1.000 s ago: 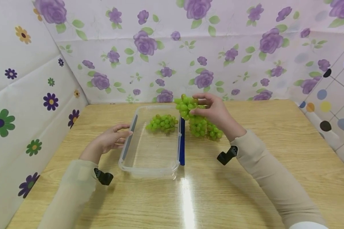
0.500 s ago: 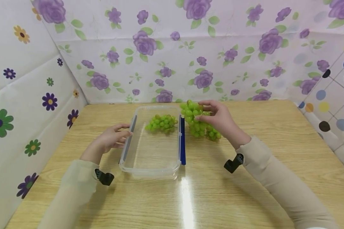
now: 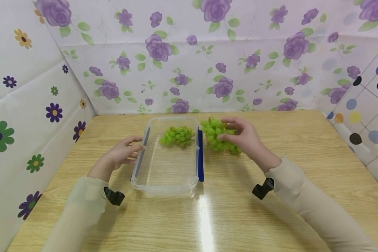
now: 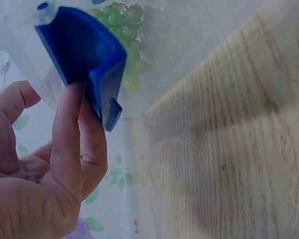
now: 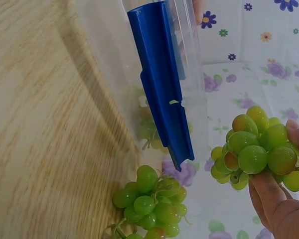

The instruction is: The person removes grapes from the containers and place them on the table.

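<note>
My right hand [image 3: 245,138] pinches a bunch of green grapes [image 5: 254,149] between thumb and fingers, up off the table. In the right wrist view, another grape bunch [image 5: 152,204] lies on the table lower down; the head view shows it mostly hidden behind the held one. A clear plastic container [image 3: 167,185] stands to the left with one grape bunch [image 3: 177,135] inside, toward its back right. At the container's left side is my left hand [image 3: 121,154]. Its extended fingers touch the folded-down blue latch [image 4: 84,45] in the left wrist view.
A second blue latch [image 5: 162,79] hangs down along the container's right side. The wooden table [image 3: 163,224] ends at a flowered back covering [image 3: 189,70], with patterned coverings at left and right too. Each wrist carries a small black camera [image 3: 114,196].
My right hand has moved down and to the right with its grape bunch, away from the container's rim toward the grapes on the table. My left hand stays in place.
</note>
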`<state>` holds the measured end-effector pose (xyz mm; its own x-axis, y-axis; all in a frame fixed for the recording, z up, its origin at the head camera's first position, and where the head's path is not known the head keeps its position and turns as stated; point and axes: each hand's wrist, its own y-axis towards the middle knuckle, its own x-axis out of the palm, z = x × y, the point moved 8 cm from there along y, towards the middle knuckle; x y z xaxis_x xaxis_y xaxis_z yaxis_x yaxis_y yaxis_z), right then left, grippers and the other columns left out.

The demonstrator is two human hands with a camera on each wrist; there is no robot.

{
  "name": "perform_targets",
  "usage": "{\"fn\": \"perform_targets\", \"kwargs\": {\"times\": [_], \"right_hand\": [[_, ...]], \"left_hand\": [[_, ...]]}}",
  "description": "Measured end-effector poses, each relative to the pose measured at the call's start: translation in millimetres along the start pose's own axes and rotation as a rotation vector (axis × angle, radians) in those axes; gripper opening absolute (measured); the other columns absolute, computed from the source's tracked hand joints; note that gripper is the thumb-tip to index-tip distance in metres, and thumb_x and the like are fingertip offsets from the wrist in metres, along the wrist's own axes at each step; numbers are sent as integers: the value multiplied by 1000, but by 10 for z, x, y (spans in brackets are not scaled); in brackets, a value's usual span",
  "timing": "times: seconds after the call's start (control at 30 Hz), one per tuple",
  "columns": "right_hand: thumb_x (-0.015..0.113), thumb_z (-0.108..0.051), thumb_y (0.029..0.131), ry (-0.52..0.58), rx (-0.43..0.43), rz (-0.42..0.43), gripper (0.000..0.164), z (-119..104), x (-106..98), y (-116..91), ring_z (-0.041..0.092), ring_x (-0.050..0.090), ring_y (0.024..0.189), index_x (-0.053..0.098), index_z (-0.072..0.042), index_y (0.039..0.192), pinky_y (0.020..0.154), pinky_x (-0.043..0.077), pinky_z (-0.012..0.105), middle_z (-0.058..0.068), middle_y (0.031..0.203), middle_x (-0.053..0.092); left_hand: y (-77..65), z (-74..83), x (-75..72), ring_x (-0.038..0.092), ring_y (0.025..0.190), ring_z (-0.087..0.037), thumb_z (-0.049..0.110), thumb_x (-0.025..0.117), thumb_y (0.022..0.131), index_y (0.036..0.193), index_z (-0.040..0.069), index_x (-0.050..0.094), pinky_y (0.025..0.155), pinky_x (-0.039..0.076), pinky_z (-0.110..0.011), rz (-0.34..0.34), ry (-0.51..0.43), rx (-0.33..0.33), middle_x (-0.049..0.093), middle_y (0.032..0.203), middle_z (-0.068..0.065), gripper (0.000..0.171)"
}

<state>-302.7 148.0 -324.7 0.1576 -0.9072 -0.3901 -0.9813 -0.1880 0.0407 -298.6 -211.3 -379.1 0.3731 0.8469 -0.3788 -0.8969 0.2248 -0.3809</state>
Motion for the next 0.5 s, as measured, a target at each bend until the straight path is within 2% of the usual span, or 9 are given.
{"fn": "perform_targets", "kwargs": {"times": [0.27, 0.5], "right_hand": [[76, -22, 83, -28, 24, 1, 57, 73, -48, -97, 29, 56, 116, 53, -17, 134, 89, 51, 39, 14, 137, 53], [75, -21, 84, -31, 20, 0, 56, 89, -83, -179, 29, 57, 114, 53, -15, 135, 81, 53, 26, 14, 136, 54]], "left_hand": [[2, -6, 22, 56, 99, -19, 29, 53, 96, 152, 9, 20, 79, 54, -28, -19, -8, 7, 43, 135, -21, 68], [17, -18, 24, 55, 102, -20, 30, 54, 96, 153, 9, 18, 79, 54, -27, -42, -27, 13, 40, 138, -21, 70]]}}
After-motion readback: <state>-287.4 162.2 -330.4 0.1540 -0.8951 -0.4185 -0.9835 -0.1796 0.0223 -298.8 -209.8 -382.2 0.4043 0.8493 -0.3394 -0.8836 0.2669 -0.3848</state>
